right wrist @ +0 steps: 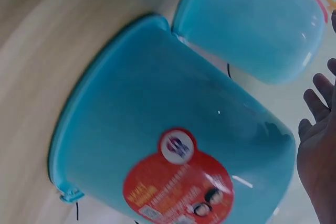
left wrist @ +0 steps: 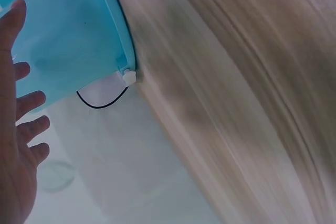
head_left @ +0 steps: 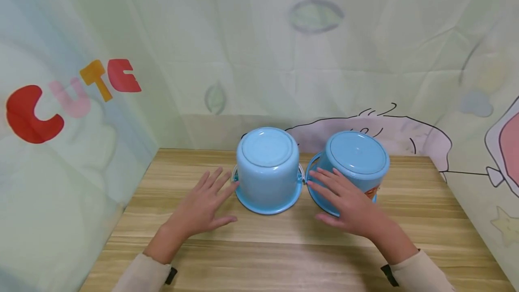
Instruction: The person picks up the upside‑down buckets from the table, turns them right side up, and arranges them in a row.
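Two light blue plastic buckets stand upside down, side by side, on a wooden table. The left bucket [head_left: 267, 181] has its base up and its rim on the table, with a pale handle at its sides. Beside it is the right bucket [head_left: 357, 153], a slightly deeper blue, with a red sticker [right wrist: 178, 187] on its side. Just left of the left bucket hovers my left hand [head_left: 202, 204], fingers spread and straight, holding nothing. My right hand [head_left: 350, 202] is spread in front of the right bucket, covering part of it; whether it touches cannot be told.
The wood-grain tabletop [head_left: 259, 256] reaches toward me in front of the buckets. Behind it hangs a pale printed cloth [head_left: 243, 57], close to the buckets. More cloth with colored letters [head_left: 34, 114] runs along the left side.
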The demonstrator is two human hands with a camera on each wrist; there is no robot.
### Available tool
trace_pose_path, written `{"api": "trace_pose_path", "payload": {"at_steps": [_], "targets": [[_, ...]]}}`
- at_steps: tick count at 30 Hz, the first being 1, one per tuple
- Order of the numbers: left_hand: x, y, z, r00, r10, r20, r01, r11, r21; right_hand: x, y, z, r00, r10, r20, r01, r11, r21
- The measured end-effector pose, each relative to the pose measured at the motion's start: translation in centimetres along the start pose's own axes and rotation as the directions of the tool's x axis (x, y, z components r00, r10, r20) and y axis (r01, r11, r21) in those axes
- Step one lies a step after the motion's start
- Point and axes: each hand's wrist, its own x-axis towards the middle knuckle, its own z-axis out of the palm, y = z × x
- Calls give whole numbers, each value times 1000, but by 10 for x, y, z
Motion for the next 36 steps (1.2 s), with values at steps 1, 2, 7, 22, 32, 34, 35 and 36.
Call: {"api": "trace_pose_path", "payload": {"at_steps": [1,2,7,22,32,34,35,36], "targets": [[0,0,2,1000,8,-7,-8,1000,-6,0,0,3,1000,-8,3,8,1000,3],[-1,0,3,1000,17,-14,-17,1000,-5,0,0,7,1000,-18,7,18,1000,3],[0,0,12,999,40,-15,-40,999,-2,0,2,23,999,-47,24,47,999,-2],[1,-2,31,998,59,38,-58,998,-35,-4,12,65,996,-20,89,15,998,62],[4,-9,46,996,76,51,-73,995,-73,2,12,78,986,26,162,-33,999,40],[6,-10,48,995,82,50,-78,994,-75,4,13,81,985,31,172,-37,999,34],[7,-10,49,995,84,50,-81,994,-77,4,13,83,984,32,177,-38,999,30],[8,-11,50,995,87,51,-83,994,-78,5,14,85,983,33,179,-38,999,27]]}}
